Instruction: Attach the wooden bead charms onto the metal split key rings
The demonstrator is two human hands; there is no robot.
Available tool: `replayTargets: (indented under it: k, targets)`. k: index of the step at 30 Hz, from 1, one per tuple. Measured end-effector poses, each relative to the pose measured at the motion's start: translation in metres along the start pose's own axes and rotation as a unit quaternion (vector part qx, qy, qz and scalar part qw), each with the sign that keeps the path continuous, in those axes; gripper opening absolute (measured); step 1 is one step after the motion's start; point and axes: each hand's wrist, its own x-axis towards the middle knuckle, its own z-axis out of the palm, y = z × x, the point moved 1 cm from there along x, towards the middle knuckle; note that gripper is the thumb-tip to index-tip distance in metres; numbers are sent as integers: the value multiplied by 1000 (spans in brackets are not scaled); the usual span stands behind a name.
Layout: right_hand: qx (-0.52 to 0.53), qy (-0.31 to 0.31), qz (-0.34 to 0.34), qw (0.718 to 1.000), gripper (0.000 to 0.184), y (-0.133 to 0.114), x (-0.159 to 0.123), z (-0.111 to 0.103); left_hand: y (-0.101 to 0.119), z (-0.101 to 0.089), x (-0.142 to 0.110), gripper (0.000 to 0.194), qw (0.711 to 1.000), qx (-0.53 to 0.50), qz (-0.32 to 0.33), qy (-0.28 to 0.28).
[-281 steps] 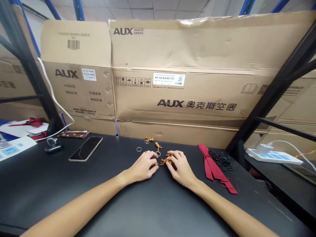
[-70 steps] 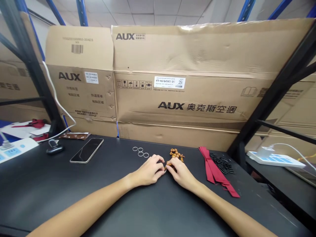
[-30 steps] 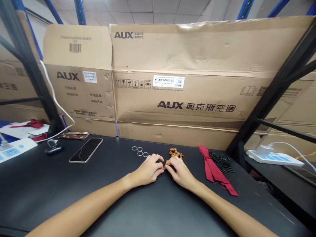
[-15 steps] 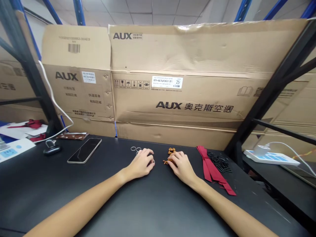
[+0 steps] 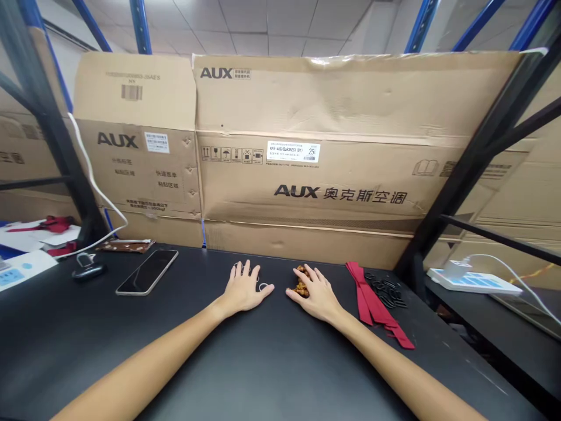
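My left hand (image 5: 243, 287) lies flat on the black table (image 5: 219, 362), fingers spread over small metal split rings; one ring (image 5: 263, 287) shows beside the thumb. My right hand (image 5: 314, 290) rests flat with fingers apart on a small heap of brown wooden gourd charms (image 5: 301, 285), partly covering it. Neither hand grips anything. The two hands lie a short way apart near the back of the table.
Red ribbon strips (image 5: 370, 298) and a pile of black loops (image 5: 385, 289) lie right of my right hand. A phone (image 5: 146, 272) and a dark clip (image 5: 87, 268) lie at left. AUX cardboard boxes (image 5: 333, 164) wall the back. A power strip (image 5: 473, 282) sits far right.
Both hands were pinching a charm and ring together; they have since parted, the left moving onto the rings, the right onto the charms, and both now lie flat and open.
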Motion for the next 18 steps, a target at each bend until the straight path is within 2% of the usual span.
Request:
replayTargets:
  k: [4,7,9,14,18]
  targets:
    - [11,-3,-39,999,69,3,6,1,-3,-2,7,70,998,-3,69,9]
    - [31,12,-92,995,59,9,8,5,-4,-5,7,51,988,-18,156,0]
    - [43,22,-114,992,54,13,9,7,-5,-8,5,43,981,-29,191,-4]
    - [49,25,-139,989,51,18,9,8,-10,-12,5,45,980,-13,201,-5]
    - [21,5,-137,990,50,19,10,5,-21,-10,12,50,978,4,197,-73]
